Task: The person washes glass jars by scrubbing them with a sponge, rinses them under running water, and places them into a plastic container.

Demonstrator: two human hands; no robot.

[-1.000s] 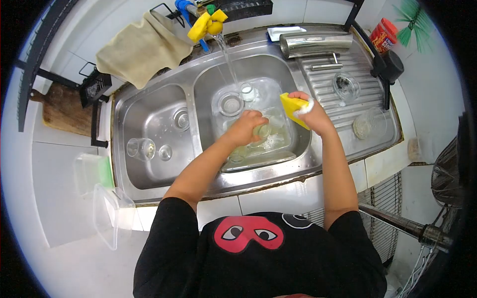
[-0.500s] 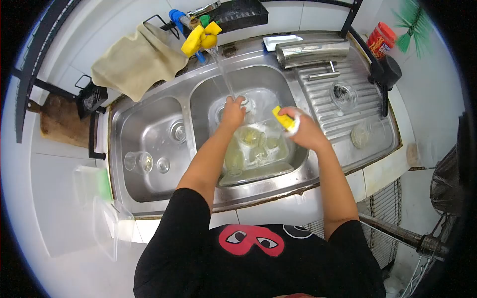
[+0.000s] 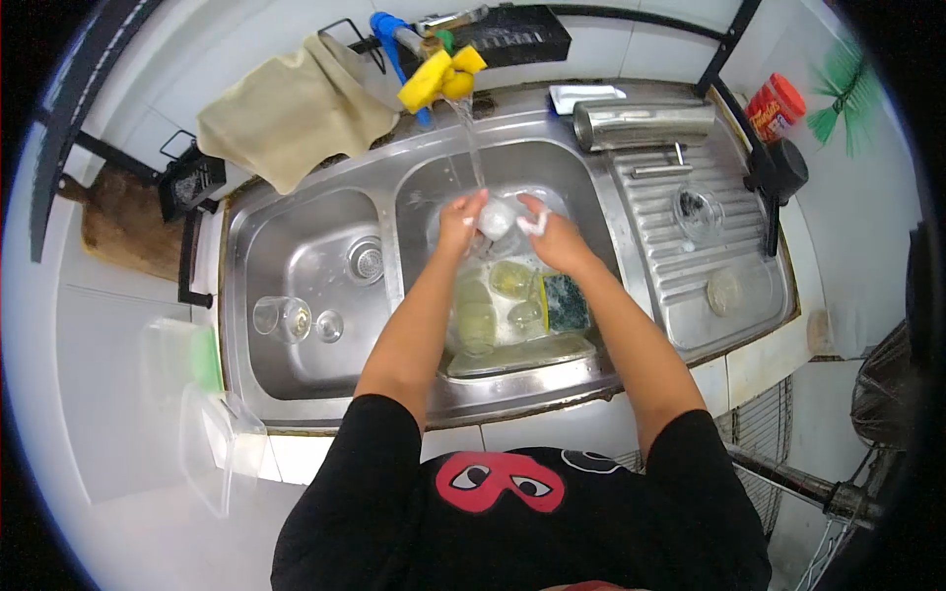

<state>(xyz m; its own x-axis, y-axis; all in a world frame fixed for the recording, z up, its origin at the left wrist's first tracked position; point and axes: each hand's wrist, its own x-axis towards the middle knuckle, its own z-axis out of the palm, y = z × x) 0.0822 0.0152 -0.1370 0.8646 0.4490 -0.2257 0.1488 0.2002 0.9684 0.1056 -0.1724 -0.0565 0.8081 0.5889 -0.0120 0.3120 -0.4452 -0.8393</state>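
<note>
Inside steel sink, gripping foamy item in left hand. Holding right hand beside item with unclear grip.

Creased beige cloth, beyond and left of the fingers. Long black rectangular tray, against white wall tiles, farther beyond the fingers. Brown wooden cutting board with handle, far left of the fingers. Small black basket, just beside the board, on the side toward the fingers. Red cylindrical jar, well right of and beyond the fingers. Bunch of green bristles, near the jar, farther from the fingers. Grey wire grille, right and on the near side of the fingers.
</note>
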